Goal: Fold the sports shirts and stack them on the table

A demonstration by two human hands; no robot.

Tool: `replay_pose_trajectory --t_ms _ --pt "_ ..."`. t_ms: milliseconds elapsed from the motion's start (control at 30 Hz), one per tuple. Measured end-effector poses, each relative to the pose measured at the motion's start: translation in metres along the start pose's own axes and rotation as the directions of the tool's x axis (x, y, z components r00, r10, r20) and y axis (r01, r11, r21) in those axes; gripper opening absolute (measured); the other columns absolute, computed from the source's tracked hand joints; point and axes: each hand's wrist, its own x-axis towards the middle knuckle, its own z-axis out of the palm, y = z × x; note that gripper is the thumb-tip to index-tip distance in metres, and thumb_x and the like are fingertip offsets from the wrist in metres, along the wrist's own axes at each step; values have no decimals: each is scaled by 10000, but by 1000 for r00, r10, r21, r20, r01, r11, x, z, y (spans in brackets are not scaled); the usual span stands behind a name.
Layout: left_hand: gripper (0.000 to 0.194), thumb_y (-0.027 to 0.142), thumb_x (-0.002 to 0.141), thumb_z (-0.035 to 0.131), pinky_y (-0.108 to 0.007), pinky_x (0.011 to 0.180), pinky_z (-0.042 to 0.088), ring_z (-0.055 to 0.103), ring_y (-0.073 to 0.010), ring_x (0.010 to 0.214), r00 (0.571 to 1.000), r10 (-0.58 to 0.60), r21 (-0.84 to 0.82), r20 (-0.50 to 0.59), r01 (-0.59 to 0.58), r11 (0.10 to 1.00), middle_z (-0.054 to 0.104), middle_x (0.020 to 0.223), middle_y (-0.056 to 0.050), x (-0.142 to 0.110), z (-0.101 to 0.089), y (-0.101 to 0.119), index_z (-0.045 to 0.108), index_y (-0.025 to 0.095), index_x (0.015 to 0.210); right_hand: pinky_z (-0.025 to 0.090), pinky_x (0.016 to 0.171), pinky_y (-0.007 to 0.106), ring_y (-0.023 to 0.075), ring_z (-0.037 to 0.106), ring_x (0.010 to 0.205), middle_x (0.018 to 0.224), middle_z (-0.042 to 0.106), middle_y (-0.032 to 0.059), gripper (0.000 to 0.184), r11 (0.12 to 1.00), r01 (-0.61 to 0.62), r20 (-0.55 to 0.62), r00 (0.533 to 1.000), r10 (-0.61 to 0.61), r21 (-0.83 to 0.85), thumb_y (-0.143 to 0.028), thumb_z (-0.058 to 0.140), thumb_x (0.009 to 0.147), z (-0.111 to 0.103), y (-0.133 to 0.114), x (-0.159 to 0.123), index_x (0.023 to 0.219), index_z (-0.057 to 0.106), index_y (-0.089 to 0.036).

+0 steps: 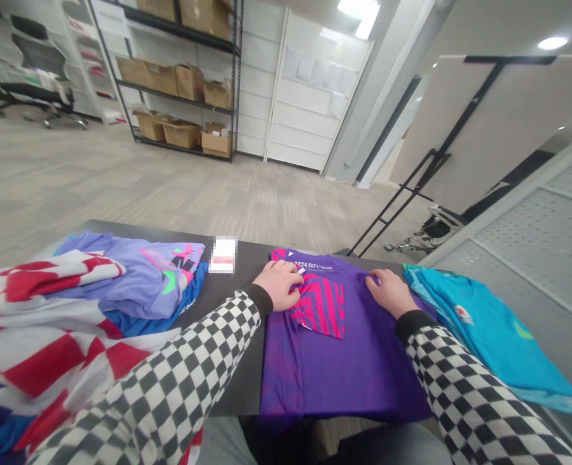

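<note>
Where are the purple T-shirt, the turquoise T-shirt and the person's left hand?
Purple T-shirt (338, 381): head camera view, point on its lower front.
Turquoise T-shirt (484, 329): head camera view, point on its folded middle.
Left hand (278, 284): head camera view, point on the back of the hand.

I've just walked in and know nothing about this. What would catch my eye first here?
The black-and-white checkered sleeves grab attention first, leading to the left hand and right hand on a vivid purple shirt with pink stripes at the table's center. A red-and-white garment lies to its left, and a turquoise shirt lies to its right.
</note>
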Motion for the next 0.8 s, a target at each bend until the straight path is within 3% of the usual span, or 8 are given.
replay_pose_trajectory --t_ms 100,267,433,600,700,800 --pt "289 317 931 680 -546 1145 450 655 -310 1196 998 1 -13 57 -1 1000 752 1200 -72 0 -1 1 840 283 1170 505 1191 444 344 702 1310 1420 739 213 460 997 75 54 996 -77 34 -373 542 1073 0 5 -2 1380 781 -127" --pt "336 310 954 663 -524 1176 428 660 -296 1208 999 36 -32 6 -36 999 756 1212 -68 -3 -1 2 836 311 1242 487 1242 421 320 703 1346 1421 766 198 449 976 122 44 990 -132 182 -346 551 1042 -13 24 -10 1354 792 -130" --pt "379 441 978 684 -564 1192 423 632 -332 1289 995 39 -34 91 -36 999 733 1316 -75 -5 3 2 830 338 1312 520 1225 496 340 725 1309 1383 790 181 450 965 55 -80 996 -35 258 -349 535 1005 -28 35 -68 1329 792 -172" --pt "391 425 1026 611 -536 1200 434 646 -312 1274 998 42 -29 52 -41 999 745 1301 -76 -1 5 1 809 332 1349 550 1192 531 330 731 1292 1348 805 134 374 890 300 -109 954 -280 343 -352 564 1011 -33 -14 -134 1267 818 -251" --pt "379 385 1038 564 -506 1192 457 657 -300 1291 1000 -15 11 9 15 1000 757 1307 -76 -1 5 -8 818 308 1309 545 1196 486 295 722 1318 1393 791 117 370 840 402 -135 915 -380 364 -309 552 1052 -38 -55 -147 1318 805 -260" --pt "414 402 1033 560 -513 1219 460 641 -321 1362 992 -124 77 0 124 989 737 1409 -93 -3 5 -21 794 287 1355 501 1231 470 285 676 1406 1495 743 116 386 823 458 -75 884 -462 335 -291 564 1076 -40 -83 -148 1400 772 -257"
